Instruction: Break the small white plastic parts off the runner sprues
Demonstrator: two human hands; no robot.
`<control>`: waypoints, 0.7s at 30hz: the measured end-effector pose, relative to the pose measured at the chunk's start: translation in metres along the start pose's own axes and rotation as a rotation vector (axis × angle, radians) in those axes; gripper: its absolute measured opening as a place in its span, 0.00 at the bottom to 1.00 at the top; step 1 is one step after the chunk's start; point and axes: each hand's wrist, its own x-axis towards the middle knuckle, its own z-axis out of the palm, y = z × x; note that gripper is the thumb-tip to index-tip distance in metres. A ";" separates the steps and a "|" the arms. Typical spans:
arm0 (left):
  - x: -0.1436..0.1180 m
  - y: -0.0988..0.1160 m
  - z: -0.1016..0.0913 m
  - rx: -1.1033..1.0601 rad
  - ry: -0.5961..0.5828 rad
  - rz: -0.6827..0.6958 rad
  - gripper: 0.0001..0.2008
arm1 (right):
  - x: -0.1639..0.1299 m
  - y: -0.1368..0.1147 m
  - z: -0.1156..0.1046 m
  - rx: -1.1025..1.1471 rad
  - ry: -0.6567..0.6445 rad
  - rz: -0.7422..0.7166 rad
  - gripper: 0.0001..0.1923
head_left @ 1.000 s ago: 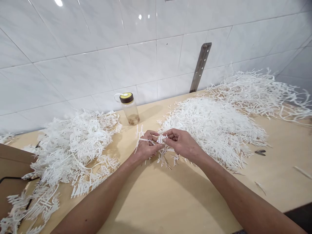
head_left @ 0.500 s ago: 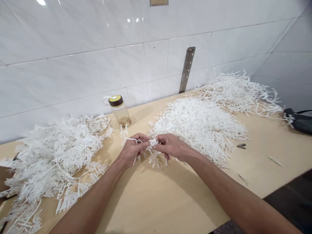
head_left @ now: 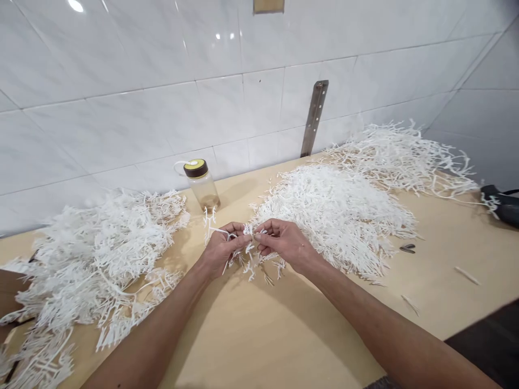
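Sprue [head_left: 243, 251], a thin white plastic branch with many small twigs, sits between both hands just above the surface [head_left: 259, 335], at the near edge of the middle pile [head_left: 336, 216]. The left hand [head_left: 221, 251] has its fingers curled and pressed together around one stem, whose forked end sticks up past the knuckles. The right hand [head_left: 284, 246] pinches a twig of the same piece between thumb and forefinger. Compared with a second ago, the hands have closed in tighter and the right thumb has shifted onto a new twig, so the work looks to be going twig by twig along the one branch.

All piles are brittle-looking white plastic: the left pile [head_left: 101, 254] is coarse and branchy, the middle one fine and dense like short straws, the far pile [head_left: 405, 154] long and stringy. A clear bottle [head_left: 201, 185] with a dark cap stands upright near the tiled wall [head_left: 162, 81]. The surface is pale, smooth wood. A small dark tool [head_left: 407, 248] lies apart to the right.
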 end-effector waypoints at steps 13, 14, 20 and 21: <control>0.002 -0.012 0.005 -0.110 0.115 0.067 0.18 | 0.001 0.012 0.016 0.168 0.045 0.022 0.20; 0.001 -0.011 0.005 -0.109 0.116 0.072 0.18 | 0.000 0.012 0.017 0.174 0.025 0.037 0.20; 0.000 -0.003 -0.001 -0.063 0.055 0.073 0.18 | -0.002 0.013 0.016 0.106 -0.100 0.090 0.18; 0.001 -0.002 -0.003 -0.058 0.042 0.076 0.18 | -0.003 0.012 0.014 0.060 -0.118 0.083 0.17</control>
